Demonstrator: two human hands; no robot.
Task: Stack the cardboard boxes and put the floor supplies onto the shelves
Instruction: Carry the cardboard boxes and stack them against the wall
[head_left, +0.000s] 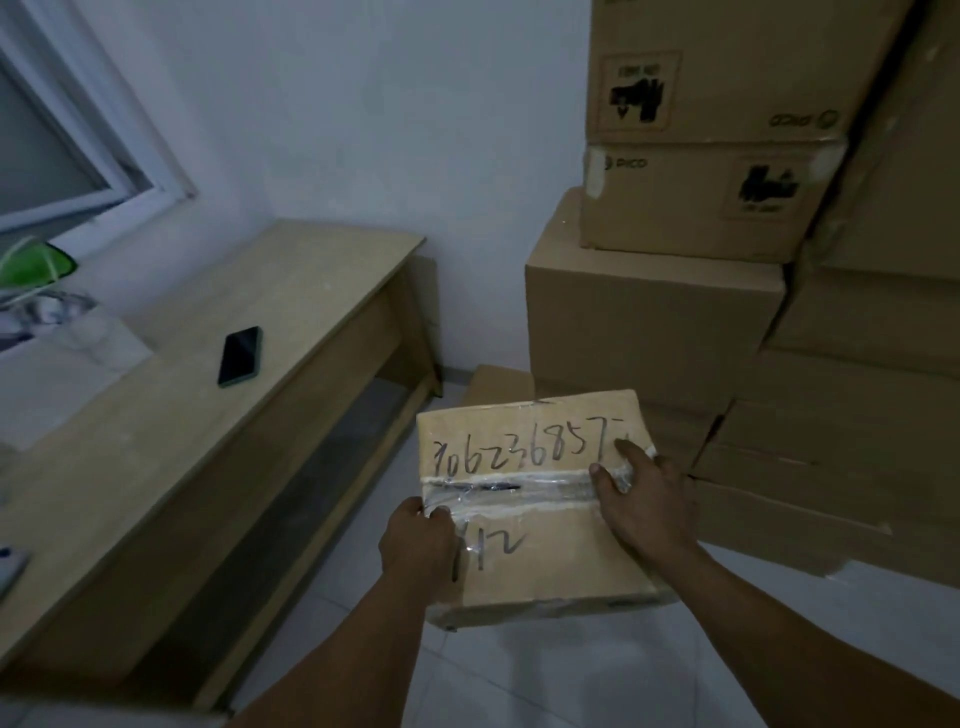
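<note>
I hold a small taped cardboard box (524, 499) with handwritten numbers on its top, in front of me above the tiled floor. My left hand (418, 543) grips its left edge, thumb on the tape seam. My right hand (641, 501) grips its right edge, with fingers lying on the top. A tall stack of larger cardboard boxes (654, 322) rises at the right against the wall, with two printed boxes (701, 202) on top. Another flat box (493, 384) lies on the floor behind the held one.
A low wooden desk (171, 441) with an open shelf below runs along the left. On it lie a black phone (239, 356) and a white bag with a green item (36, 265). A window (57, 135) is at the upper left. White floor tiles (571, 675) lie below.
</note>
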